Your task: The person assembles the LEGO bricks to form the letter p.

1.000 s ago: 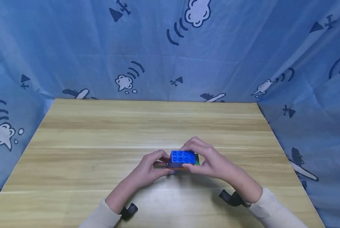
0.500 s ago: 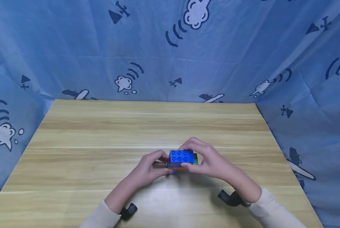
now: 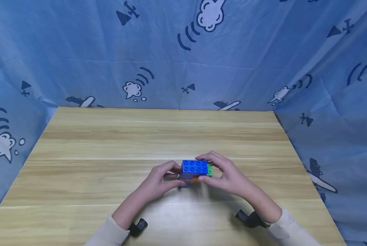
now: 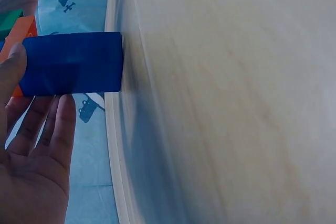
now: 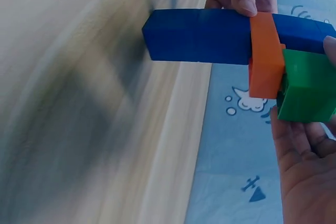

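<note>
A stack of toy building bricks stands between the two hands. In the head view its top is a studded blue brick (image 3: 195, 166), with a green brick (image 3: 209, 170) beside it. An orange brick (image 3: 189, 179) lies crosswise below them, and a column of lower blue bricks (image 5: 199, 35) runs down to the table. The left hand (image 3: 162, 179) pinches this column just under the orange brick, thumb in front and fingers behind. From the other side the right hand (image 3: 229, 173) holds the green brick between thumb and fingers; part of that thumb falls outside the right wrist view.
The wooden table (image 3: 109, 143) extends around the stack, bordered at back and sides by a blue printed cloth (image 3: 158, 41). Black wrist straps (image 3: 138, 228) sit at both wrists, close above the table.
The right hand's fingers have shifted off the top blue brick toward the right, uncovering its studs and more of the green brick. The left hand keeps its grip nearly unmoved.
</note>
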Available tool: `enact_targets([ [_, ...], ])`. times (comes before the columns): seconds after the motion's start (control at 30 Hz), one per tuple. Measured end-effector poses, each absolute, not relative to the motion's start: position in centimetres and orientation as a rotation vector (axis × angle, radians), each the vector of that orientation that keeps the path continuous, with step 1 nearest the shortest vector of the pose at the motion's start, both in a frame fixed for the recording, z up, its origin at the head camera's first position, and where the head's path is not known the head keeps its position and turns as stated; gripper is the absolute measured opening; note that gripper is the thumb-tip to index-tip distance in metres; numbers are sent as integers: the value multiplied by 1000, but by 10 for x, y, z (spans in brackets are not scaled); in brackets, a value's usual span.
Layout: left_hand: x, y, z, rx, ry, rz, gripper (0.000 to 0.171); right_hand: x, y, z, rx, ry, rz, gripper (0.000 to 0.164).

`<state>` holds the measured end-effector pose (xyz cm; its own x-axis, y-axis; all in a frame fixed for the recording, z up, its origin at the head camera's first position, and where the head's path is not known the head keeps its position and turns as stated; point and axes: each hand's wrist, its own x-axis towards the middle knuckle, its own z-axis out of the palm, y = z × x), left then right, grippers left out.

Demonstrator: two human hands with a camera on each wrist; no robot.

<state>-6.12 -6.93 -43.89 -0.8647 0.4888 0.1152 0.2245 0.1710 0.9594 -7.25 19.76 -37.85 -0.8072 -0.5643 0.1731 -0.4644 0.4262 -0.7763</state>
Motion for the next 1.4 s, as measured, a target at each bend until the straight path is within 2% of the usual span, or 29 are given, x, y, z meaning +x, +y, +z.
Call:
enact_targets([
  [0.23,-61,-68,-440,676,2228,1759,27,-68,207,-390,-774,2529,-1416,41],
  [0.43,-60,-68,-439,647,2228,1765,29,-67,212,-399,-786,2494,-1507,35],
  [0.63,-59,-68,-436,646,2247,1747,31,-66,213,-400,-828,2492,-1527,34],
  [0.9,-56,-68,-429,633,2303,1722,41,-64,212,-399,-811,2511,-1493,35],
  [1.4,-59,-68,-427,765,2326,1835,31,-60,213,-401,-787,2536,-1505,34],
])
